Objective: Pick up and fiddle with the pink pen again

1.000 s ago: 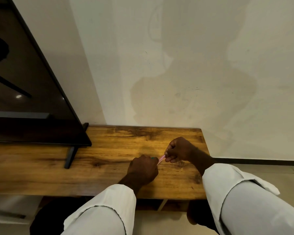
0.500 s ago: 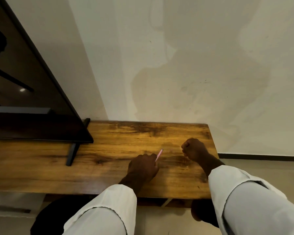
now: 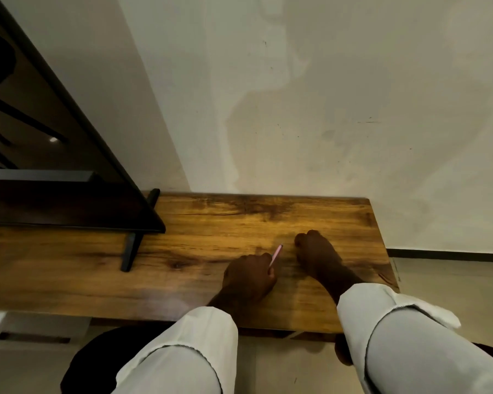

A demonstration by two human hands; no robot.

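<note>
My left hand [image 3: 249,275] rests on the wooden table top [image 3: 211,223] with its fingers curled round a thin pink stick [image 3: 276,255], whose free end points up and to the right. Just right of it, my right hand [image 3: 315,254] lies on the wood as a fist, fingers curled under, and I see nothing in it. A small gap separates the pink tip from the right hand. Both arms wear pale long sleeves.
A black flat screen [image 3: 54,166] stands on the table's left half, one black foot [image 3: 131,251] reaching toward the front. A stained pale wall rises right behind the table. The table's right end [image 3: 382,237] lies close to my right hand; tiled floor lies beyond.
A second ago my right hand pinched the pink stick's far end; it let go, drew right, and has now come back left, close to the tip. My left hand kept its grip.
</note>
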